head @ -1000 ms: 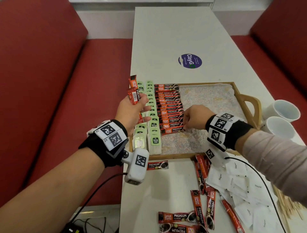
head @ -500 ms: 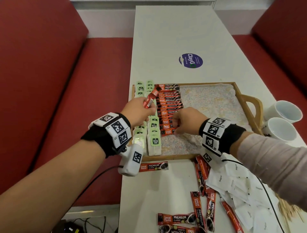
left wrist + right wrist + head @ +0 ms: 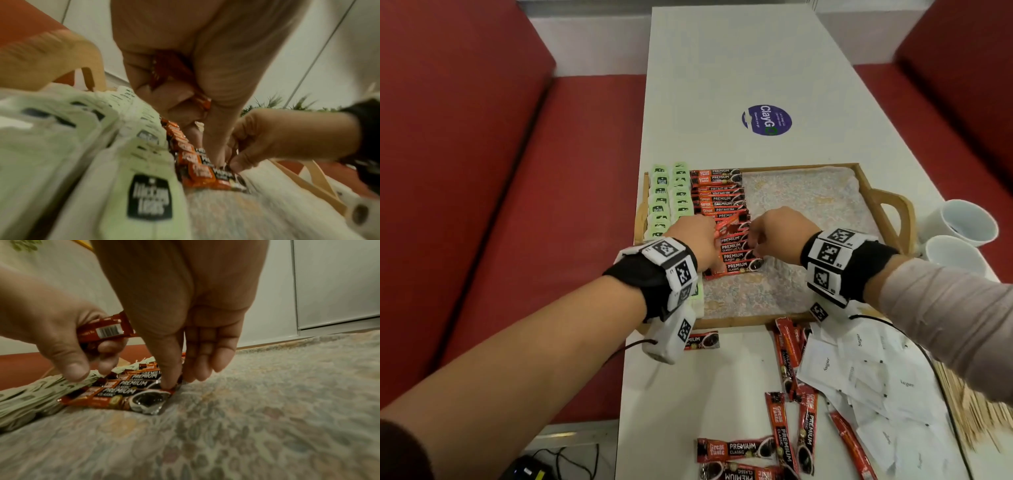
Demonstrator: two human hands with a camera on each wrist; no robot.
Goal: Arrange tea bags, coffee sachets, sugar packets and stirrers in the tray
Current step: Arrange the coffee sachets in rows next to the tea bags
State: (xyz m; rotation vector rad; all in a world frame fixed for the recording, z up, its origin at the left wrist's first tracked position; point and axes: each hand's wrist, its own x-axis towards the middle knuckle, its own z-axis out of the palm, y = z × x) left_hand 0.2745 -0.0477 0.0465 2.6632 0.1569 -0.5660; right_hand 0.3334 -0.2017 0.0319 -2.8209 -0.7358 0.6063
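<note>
A wooden tray (image 3: 804, 167) lined with patterned cloth (image 3: 257, 418) holds two columns of green tea bags (image 3: 661, 192) (image 3: 148, 194) and a column of red coffee sachets (image 3: 722, 198) (image 3: 123, 392). My left hand (image 3: 709, 240) hovers over the near part of that column and grips a red coffee sachet (image 3: 726, 224) (image 3: 107, 331) (image 3: 162, 71). My right hand (image 3: 760, 240) (image 3: 267, 138) is at the column's right edge; its thumb (image 3: 168, 381) presses a sachet's end, with the fingers just behind it.
Loose coffee sachets (image 3: 787, 363), white sugar packets (image 3: 859, 370) and wooden stirrers (image 3: 969, 411) lie on the white table in front of the tray. Two white cups (image 3: 969, 222) stand to its right. Red benches (image 3: 517, 205) flank the table.
My left hand has carried its sachet from above the tea bags rightward and down onto the coffee column. My right hand has stayed at the column's near right end.
</note>
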